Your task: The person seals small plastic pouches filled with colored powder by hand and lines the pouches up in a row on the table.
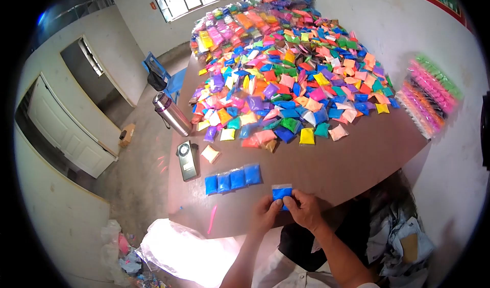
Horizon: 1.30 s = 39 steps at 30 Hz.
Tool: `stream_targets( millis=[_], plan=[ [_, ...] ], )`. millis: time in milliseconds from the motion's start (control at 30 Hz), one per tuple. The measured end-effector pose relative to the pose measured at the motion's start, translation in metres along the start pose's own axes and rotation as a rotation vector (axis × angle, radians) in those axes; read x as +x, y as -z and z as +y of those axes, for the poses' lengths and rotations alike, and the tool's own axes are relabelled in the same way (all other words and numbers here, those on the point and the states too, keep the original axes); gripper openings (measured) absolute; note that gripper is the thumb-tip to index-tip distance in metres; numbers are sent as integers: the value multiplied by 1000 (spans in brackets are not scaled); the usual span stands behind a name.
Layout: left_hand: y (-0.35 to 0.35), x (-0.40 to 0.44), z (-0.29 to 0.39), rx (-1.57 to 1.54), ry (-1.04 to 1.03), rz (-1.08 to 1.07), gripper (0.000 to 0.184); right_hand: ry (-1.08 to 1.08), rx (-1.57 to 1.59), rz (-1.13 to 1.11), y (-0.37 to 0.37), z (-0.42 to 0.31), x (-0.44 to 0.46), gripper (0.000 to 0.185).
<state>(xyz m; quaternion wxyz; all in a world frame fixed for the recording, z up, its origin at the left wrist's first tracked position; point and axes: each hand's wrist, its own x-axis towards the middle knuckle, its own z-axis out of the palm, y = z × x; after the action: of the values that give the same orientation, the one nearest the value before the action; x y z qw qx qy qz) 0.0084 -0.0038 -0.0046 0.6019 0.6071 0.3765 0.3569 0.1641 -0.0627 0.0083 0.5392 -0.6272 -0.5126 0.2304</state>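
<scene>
Both my left hand (266,212) and right hand (305,211) are closed on one blue packet (282,191), thumbs on its face, by the near edge of the table (326,160). Four more blue packets (237,179) lie in a row to its left, beyond a pink stick (212,218).

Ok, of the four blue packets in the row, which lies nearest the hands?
The rightmost blue packet, at the row's end nearest the left hand and right hand; the other three packets sit farther left, towards the silver device.
</scene>
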Motion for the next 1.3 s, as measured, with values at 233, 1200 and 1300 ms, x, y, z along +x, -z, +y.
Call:
stream_targets(
  millis=[233,1200,1300],
  plan=[
    [-4,10,23,-64,136,-40,27,-117,205,25,1,5,2,31],
    [-59,138,24,-105,-51,-429,31,-128,72,280,64,67,75,21],
    [-60,139,17,20,-99,-368,30,-194,167,258,62,51,75,21]
  ],
)
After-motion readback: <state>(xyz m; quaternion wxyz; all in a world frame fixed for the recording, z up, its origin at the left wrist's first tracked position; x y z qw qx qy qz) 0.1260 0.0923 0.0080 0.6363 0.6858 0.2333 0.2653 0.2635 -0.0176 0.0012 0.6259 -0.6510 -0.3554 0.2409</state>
